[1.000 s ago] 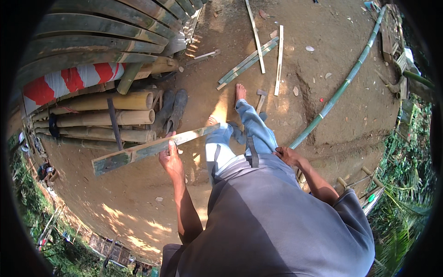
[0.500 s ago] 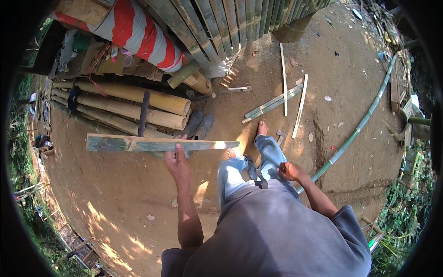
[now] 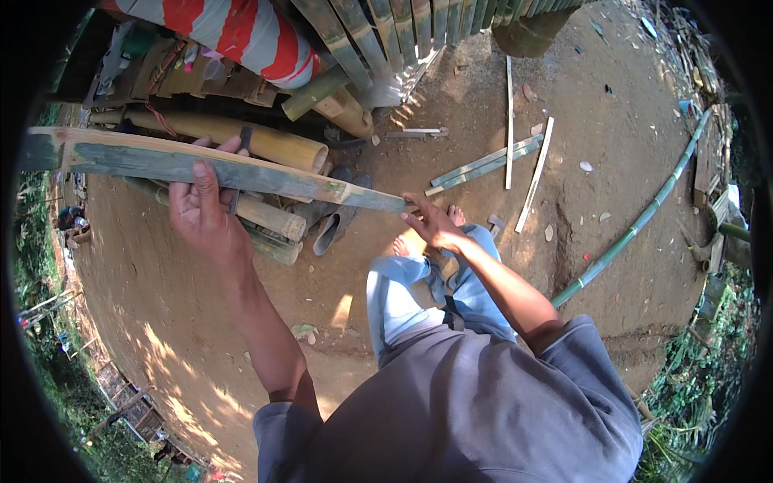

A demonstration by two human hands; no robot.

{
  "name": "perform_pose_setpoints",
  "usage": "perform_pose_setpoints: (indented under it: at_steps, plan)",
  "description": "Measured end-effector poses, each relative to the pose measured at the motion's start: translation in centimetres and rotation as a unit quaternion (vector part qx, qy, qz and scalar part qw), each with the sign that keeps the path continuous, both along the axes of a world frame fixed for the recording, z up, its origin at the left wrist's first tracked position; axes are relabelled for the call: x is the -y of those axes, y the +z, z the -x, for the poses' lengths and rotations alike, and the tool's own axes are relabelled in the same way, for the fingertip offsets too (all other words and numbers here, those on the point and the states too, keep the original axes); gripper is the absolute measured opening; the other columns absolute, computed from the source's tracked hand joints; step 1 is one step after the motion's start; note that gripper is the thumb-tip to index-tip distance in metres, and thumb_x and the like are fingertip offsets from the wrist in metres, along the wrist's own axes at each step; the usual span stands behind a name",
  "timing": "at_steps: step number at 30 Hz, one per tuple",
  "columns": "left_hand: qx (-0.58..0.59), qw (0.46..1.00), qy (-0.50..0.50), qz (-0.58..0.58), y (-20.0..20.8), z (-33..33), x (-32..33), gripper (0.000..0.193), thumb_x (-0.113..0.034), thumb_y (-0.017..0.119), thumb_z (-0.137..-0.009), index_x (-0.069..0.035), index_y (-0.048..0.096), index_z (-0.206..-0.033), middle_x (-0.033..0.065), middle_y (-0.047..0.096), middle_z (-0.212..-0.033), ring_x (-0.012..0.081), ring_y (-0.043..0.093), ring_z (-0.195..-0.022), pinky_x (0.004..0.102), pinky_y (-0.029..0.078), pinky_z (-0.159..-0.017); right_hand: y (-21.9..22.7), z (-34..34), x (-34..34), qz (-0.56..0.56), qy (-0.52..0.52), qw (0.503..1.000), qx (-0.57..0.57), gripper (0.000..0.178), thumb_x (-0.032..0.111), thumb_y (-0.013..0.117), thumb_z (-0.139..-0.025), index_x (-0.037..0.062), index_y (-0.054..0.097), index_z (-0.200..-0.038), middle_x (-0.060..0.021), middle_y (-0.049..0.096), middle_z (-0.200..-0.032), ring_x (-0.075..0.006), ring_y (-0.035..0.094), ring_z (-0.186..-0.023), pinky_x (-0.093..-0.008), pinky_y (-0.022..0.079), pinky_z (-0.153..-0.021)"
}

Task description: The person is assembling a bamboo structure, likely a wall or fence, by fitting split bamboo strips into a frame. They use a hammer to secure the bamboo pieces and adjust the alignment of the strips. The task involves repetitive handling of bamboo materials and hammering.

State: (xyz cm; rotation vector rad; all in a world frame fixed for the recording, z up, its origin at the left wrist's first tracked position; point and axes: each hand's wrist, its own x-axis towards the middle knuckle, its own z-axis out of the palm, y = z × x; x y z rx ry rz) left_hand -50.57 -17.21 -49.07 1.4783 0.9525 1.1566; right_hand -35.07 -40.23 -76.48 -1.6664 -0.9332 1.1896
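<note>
My left hand (image 3: 211, 201) is closed around a long split bamboo slat (image 3: 266, 165), thumb on the near side and fingers behind. The slat has green skin and a pale upper edge, and it is held nearly level in front of me, tilted down toward the right. At its narrow right end my right hand (image 3: 437, 223) pinches the tip between thumb and fingers. Below that hand are my bare feet (image 3: 456, 214) and light blue trouser legs. Partly hidden by my leg, a tool with a grey metal head (image 3: 496, 221) is on the ground.
Thick bamboo poles (image 3: 282, 149) lie stacked at the left, beside dark boots (image 3: 338, 221). Green strips (image 3: 487, 165) and pale strips (image 3: 535, 173) are scattered ahead. A long green pole (image 3: 644, 217) curves along the right. A slatted bamboo platform (image 3: 403, 32) stands at the far side.
The slat has come up closer and shifted left, with my left hand sliding along with it. My right hand has moved from beside my right knee up to the slat's right end.
</note>
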Motion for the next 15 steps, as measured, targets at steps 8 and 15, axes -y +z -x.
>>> perform_pose_setpoints:
  at_steps: [8,15]
  plan:
    - [0.064,0.981,0.145,0.107,-3.9,7.1,-2.4,0.053,-0.029,0.062,-0.099,0.007,0.043,-0.133,0.0285,0.062,-0.119,0.0328,0.066,-0.105,0.0407,0.057,-0.092,0.8,-2.5,0.4,-0.004,-0.081,0.964,-0.252,0.023,0.020,0.066,-0.097,0.0034,0.060,-0.112,-0.0008,0.063,-0.095,-0.0101,0.062,-0.087,-0.0266,0.051,-0.079]
    - [0.086,0.981,0.134,0.113,-3.5,7.4,-1.9,0.056,-0.025,0.059,-0.100,0.005,0.036,-0.141,0.0276,0.058,-0.126,0.0338,0.065,-0.108,0.0432,0.056,-0.095,3.1,-3.4,-0.3,0.032,0.020,0.991,-0.132,0.026,0.017,0.064,-0.098,0.0009,0.061,-0.117,0.0000,0.061,-0.095,-0.0086,0.055,-0.088,-0.0263,0.046,-0.079]
